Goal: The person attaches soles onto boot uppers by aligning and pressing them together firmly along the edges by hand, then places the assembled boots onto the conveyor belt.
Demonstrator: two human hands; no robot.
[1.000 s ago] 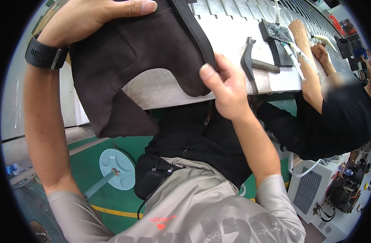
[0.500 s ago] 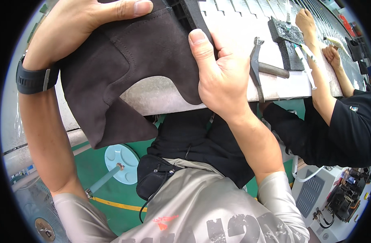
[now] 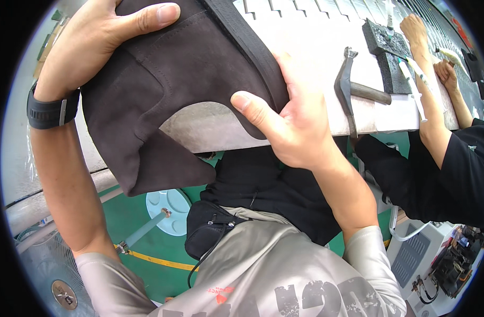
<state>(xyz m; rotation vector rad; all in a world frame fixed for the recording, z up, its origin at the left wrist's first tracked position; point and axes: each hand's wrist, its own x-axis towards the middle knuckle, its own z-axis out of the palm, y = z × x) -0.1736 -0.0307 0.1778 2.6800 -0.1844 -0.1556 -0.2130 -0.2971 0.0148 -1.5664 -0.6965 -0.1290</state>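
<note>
Between my hands is a dark brown suede boot [image 3: 194, 68], held above the near edge of the work table with its shaft hanging toward me. Its black sole [image 3: 252, 47] runs along the right side, against the suede. My left hand [image 3: 107, 39], with a black band on its wrist, grips the boot at the upper left; its thumb lies on the suede and the other fingers are mostly hidden. My right hand [image 3: 297, 121] clasps the sole edge, with the thumb across the suede and the fingers behind the sole.
Right of my right hand lies a hammer [image 3: 346, 87] with its handle. Farther right are dark foam blocks [image 3: 384, 37] holding syringes [image 3: 413, 87], beside a co-worker's hands [image 3: 415, 31]. Below the table are a light-blue round stool [image 3: 168, 211] and a fan [image 3: 65, 285].
My right thumb has slid left and down over the suede. The sole edge now lies closer along the upper, where a gap showed earlier. The whole view has shifted slightly.
</note>
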